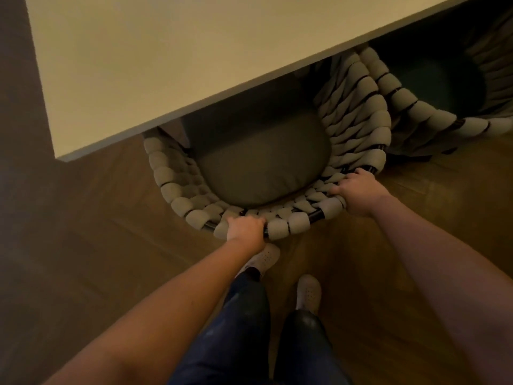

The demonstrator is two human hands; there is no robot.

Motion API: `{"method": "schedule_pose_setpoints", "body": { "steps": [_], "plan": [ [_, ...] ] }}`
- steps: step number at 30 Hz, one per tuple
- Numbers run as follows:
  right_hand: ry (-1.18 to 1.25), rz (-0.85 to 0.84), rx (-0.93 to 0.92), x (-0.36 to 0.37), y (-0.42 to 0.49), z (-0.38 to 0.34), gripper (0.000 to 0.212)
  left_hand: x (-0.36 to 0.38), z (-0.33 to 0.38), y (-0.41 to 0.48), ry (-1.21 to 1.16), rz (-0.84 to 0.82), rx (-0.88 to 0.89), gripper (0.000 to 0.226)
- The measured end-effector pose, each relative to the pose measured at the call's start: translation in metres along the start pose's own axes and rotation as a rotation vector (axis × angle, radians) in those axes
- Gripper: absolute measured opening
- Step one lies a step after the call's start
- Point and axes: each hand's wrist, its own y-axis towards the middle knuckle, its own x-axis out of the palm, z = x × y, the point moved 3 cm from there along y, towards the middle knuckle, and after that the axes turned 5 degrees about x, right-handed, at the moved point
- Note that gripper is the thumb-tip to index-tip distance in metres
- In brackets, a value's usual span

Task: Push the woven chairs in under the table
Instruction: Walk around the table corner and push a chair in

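A round woven chair (177,187) with thick grey rope wrapped on a dark frame stands at the edge of the pale table (155,65). Its dark seat cushion (258,168) lies partly under the tabletop. My left hand (245,229) grips the curved back rim at its nearest point. My right hand (358,191) grips the same rim further right. A second woven chair (433,118) sits to the right, its front hidden under the table.
The floor is dark wood (97,245). My two feet in pale shoes (308,291) stand just behind the chair. The table's corner (59,158) juts out at the left, with open floor beyond it.
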Motion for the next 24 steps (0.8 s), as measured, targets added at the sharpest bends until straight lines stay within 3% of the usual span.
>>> {"method": "schedule_pose_setpoints", "body": {
  "steps": [5,19,24],
  "plan": [
    [0.076,0.031,-0.026,0.001,-0.011,-0.007,0.040,0.001,0.006,-0.012,0.003,0.011,-0.096,0.022],
    [0.016,0.059,-0.130,0.043,-0.059,-0.033,0.037,0.057,0.034,-0.064,-0.029,-0.030,-0.153,0.024],
    [0.053,0.053,-0.256,0.053,-0.070,-0.034,0.046,0.071,0.034,-0.079,0.003,-0.038,-0.149,0.029]
  ]
}}
